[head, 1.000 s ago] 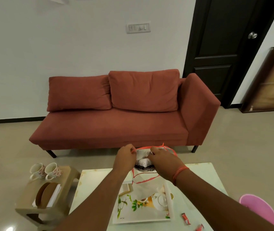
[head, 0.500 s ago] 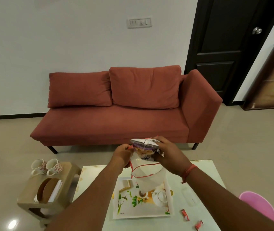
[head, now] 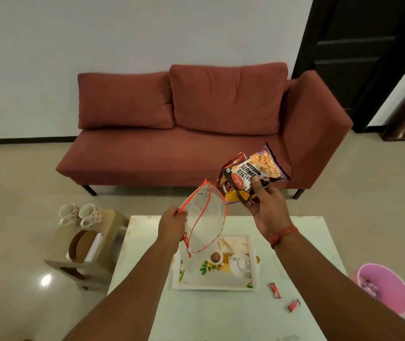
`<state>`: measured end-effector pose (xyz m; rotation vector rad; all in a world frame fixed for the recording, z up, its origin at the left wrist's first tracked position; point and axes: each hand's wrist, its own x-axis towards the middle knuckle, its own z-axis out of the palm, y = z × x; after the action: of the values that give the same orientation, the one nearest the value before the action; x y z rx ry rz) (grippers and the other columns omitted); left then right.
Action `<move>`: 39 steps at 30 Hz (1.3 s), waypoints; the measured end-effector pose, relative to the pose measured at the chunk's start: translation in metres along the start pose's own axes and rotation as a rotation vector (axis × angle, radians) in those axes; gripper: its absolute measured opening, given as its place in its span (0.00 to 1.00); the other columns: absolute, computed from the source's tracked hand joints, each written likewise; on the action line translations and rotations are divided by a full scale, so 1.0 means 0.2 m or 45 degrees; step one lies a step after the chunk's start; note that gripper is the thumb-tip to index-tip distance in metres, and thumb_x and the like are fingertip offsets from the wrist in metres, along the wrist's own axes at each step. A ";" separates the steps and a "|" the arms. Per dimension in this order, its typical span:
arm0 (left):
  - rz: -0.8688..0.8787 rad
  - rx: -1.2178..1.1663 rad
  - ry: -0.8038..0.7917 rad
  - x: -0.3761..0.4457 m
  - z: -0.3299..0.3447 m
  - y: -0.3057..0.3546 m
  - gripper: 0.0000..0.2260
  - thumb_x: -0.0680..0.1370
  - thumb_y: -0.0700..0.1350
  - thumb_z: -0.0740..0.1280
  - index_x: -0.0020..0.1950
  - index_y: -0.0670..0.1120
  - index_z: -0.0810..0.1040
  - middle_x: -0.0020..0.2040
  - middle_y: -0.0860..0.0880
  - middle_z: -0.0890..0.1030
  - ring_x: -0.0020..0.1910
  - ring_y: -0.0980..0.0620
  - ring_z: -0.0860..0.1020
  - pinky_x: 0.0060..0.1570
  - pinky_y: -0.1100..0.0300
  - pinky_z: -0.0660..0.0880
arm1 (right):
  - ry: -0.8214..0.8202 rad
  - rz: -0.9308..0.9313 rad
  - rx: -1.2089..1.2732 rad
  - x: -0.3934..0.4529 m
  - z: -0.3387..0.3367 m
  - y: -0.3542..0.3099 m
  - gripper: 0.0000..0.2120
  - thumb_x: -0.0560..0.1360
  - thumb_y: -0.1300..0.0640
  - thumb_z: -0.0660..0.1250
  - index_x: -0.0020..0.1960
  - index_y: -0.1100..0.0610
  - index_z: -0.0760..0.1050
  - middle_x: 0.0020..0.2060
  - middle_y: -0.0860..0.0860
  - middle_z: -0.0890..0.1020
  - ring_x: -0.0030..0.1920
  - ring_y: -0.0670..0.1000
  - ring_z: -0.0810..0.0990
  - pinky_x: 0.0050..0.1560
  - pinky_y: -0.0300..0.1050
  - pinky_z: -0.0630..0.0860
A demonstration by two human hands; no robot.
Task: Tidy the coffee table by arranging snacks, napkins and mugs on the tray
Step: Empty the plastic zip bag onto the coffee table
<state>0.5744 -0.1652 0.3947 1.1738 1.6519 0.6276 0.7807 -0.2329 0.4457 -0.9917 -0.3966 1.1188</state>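
A red sofa (head: 196, 143) fills the far side, past the pale counter (head: 307, 242). The printed tray (head: 252, 271) lies on it, partly hidden by a clear zip pouch (head: 205, 217) pinched in the left hand (head: 173, 223). The right hand (head: 267, 207) grips snack packets (head: 248, 178) (salted peanuts on top) above. Two mugs (head: 79, 214) stand on a side stool (head: 112, 232); two red wrappers (head: 285, 296) lie near a pink bin (head: 390, 286).
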 end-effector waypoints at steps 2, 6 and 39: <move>-0.051 -0.002 0.046 0.00 0.00 -0.08 0.08 0.82 0.44 0.61 0.52 0.42 0.78 0.42 0.46 0.78 0.35 0.51 0.72 0.31 0.59 0.71 | 0.051 0.105 -0.050 0.03 -0.08 0.09 0.08 0.79 0.57 0.65 0.55 0.57 0.80 0.53 0.56 0.84 0.52 0.53 0.83 0.54 0.53 0.82; -0.161 -0.021 0.103 0.02 0.02 -0.26 0.09 0.83 0.46 0.61 0.52 0.43 0.77 0.44 0.46 0.79 0.37 0.49 0.75 0.36 0.57 0.75 | 0.157 0.336 -0.195 0.06 -0.27 0.34 0.08 0.80 0.56 0.65 0.54 0.59 0.79 0.49 0.56 0.84 0.49 0.54 0.83 0.45 0.45 0.82; -0.399 -0.444 0.032 0.08 0.03 -0.95 0.08 0.83 0.44 0.62 0.55 0.43 0.79 0.42 0.45 0.77 0.32 0.49 0.70 0.33 0.56 0.72 | 0.644 0.818 -0.828 0.07 -0.87 1.51 0.25 0.78 0.46 0.62 0.74 0.50 0.65 0.68 0.54 0.74 0.62 0.60 0.76 0.57 0.56 0.78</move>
<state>0.5024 -0.2281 0.2286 0.6434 1.6234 0.6953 0.7409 -0.2739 0.1023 -2.0212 -0.0047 1.2669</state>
